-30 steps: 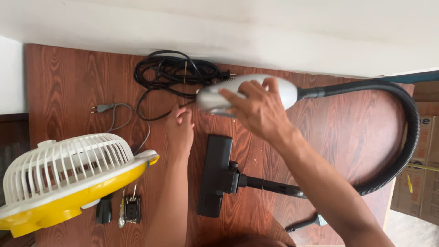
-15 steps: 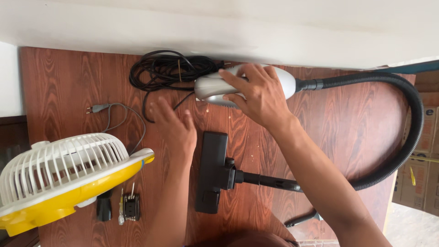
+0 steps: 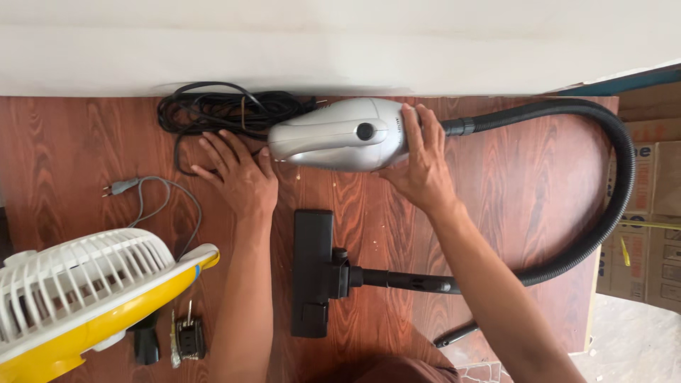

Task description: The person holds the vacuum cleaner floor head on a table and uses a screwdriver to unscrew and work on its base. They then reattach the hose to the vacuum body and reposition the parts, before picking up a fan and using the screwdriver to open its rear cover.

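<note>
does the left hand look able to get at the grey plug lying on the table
Probably yes. The left hand lies flat on the table beside the silver vacuum cleaner, holding nothing, and the grey plug sits further to its left with only bare wood between them. The fan sits nearer the person, out of the way.
</note>
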